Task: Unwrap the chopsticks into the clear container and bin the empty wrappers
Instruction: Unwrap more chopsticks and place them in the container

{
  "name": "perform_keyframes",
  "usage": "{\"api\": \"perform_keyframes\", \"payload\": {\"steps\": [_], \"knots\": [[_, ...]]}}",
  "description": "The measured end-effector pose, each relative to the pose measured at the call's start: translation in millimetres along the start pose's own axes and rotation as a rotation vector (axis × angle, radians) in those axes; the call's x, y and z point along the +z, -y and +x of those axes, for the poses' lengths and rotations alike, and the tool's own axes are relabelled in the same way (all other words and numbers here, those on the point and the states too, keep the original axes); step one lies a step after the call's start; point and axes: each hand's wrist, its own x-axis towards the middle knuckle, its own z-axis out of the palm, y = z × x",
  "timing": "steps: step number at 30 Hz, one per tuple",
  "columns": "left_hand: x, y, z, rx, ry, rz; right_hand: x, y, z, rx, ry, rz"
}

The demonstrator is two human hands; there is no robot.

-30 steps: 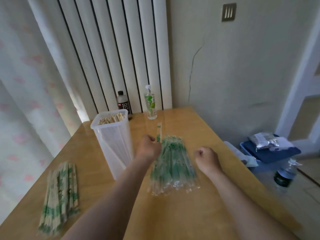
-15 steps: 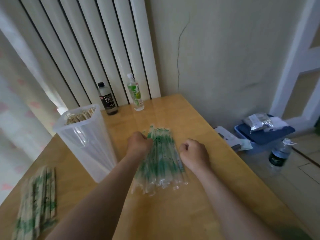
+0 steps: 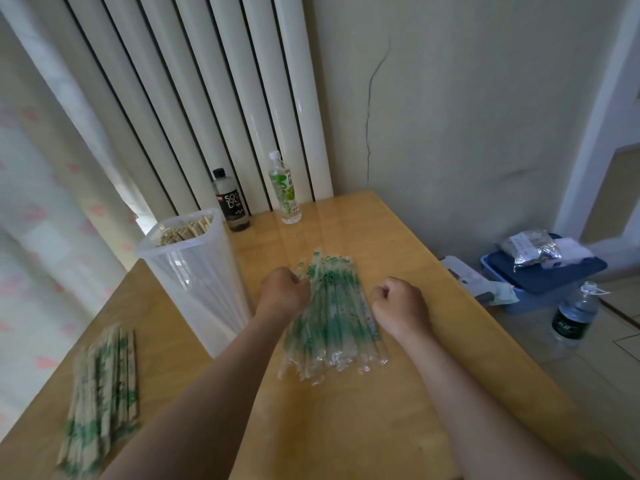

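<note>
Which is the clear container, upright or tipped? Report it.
Upright. The clear container stands on its base on the table, open rim up, chopsticks inside reaching the rim.

A wooden table [image 3: 346, 427] stands pushed into the corner. At its far edge stand two bottles just apart: a dark soda bottle [image 3: 231, 202] with a black cap and a clear bottle [image 3: 285, 192] with a green label. Behind them rise tall white radiator columns [image 3: 207, 98], with a pink-patterned curtain [image 3: 34, 202] to the left. A crack [image 3: 370, 109] runs down the wall. On the floor to the right, a foil packet [image 3: 531, 247] lies on a blue lidded box [image 3: 540, 278], with a water bottle [image 3: 571, 317] beside it.
</note>
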Motion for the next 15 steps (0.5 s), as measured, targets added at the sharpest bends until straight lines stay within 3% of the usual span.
{"api": "perform_keyframes", "payload": {"steps": [7,15], "knots": [[-22,11,-27,0.148,0.008,0.028,-8,19,-14,-0.010,-0.015,-0.087],[-59,49,-60,0.195,-0.012,0.108,2,116,-70,-0.422,0.066,-0.245]]}}
